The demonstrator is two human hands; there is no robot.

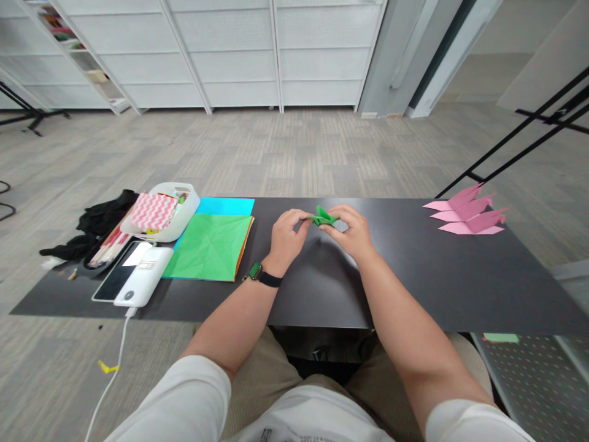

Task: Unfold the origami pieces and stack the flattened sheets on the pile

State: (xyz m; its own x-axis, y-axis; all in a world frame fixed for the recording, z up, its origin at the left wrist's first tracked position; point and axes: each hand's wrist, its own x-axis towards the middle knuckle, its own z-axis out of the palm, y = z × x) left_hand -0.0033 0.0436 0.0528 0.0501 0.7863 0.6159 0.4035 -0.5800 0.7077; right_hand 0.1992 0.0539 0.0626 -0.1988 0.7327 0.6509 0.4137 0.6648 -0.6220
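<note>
Together, left hand (285, 238) facing right hand (355, 234), both pinching folded green paper (324, 217)

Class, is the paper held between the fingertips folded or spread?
Folded: the green paper shows raised flaps between left hand and right hand.

The person's left hand (289, 238) and right hand (353, 233) pinch a small folded green paper (324, 217) between their fingers, above the table (317, 294). A watch (255, 270) circles the left wrist. On the left, a green sheet (209, 245) overlaps a blue sheet (227, 205), near a white box (188, 216) and a power bank (146, 273) with a cable (120, 356). Three pink figures (469, 212) stand in a row at the right.
</note>
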